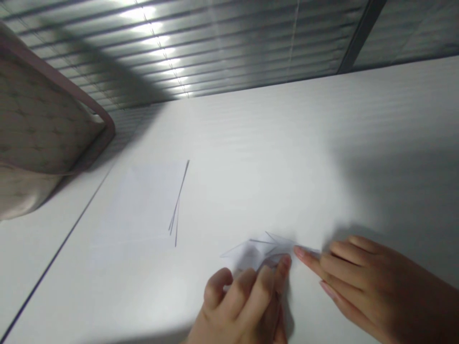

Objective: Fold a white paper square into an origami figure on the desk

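A small piece of folded white paper point(247, 254) lies on the white table near the front, with pointed corners and creased flaps. My left hand point(244, 306) bends over its near side, fingers curled and pressing it down; part of the paper is hidden beneath them. From the right, my right hand point(366, 282) reaches in with its index fingertip touching the paper's narrow right end. Its thumb is held apart from the index finger, and the other fingers are loosely bent.
Several flat white sheets point(143, 205) lie on the table point(265, 157) to the left. A quilted bag point(43, 114) with a pinkish edge stands at the far left. A seam point(64, 243) crosses the table there. Window blinds point(233, 43) border the back edge.
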Available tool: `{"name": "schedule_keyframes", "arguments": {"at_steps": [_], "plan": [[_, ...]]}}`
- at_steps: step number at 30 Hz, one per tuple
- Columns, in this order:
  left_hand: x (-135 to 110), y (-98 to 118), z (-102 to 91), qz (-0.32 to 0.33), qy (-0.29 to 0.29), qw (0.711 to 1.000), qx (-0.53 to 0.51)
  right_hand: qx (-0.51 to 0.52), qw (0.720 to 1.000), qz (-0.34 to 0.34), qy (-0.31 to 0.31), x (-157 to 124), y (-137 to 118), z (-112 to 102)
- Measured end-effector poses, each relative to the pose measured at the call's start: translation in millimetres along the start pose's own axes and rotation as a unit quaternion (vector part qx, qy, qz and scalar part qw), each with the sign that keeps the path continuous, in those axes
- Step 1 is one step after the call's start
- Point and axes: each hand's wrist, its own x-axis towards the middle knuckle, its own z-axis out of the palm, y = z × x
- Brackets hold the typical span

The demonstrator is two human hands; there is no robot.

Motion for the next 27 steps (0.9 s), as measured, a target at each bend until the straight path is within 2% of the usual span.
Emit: {"name": "schedule_keyframes", "arguments": {"at_steps": [3,4,6,12,21,27], "plan": [[-1,-7,0.5,0.047,0.049,0.998,-0.009,-0.001,1.000,-0.002,-0.003,0,1,2],[0,-11,-1.1,0.055,0.040,0.998,-0.012,-0.002,1.000,-0.003,-0.006,-1,1,2],[2,-19,-6.6,0.032,-0.006,0.999,-0.034,-0.004,1.000,-0.004,-0.009,-1,2,2],[7,-36,-21.2,0.099,-0.049,0.992,-0.066,-0.002,1.000,-0.002,-0.017,-1,5,-1],[7,-36,-15.8,0.095,-0.075,0.990,-0.069,0.026,1.000,0.005,-0.003,-11,11,0],[4,-41,-16.3,0.128,-0.094,0.986,-0.048,0.028,0.999,0.026,-0.019,-20,12,1]]}}
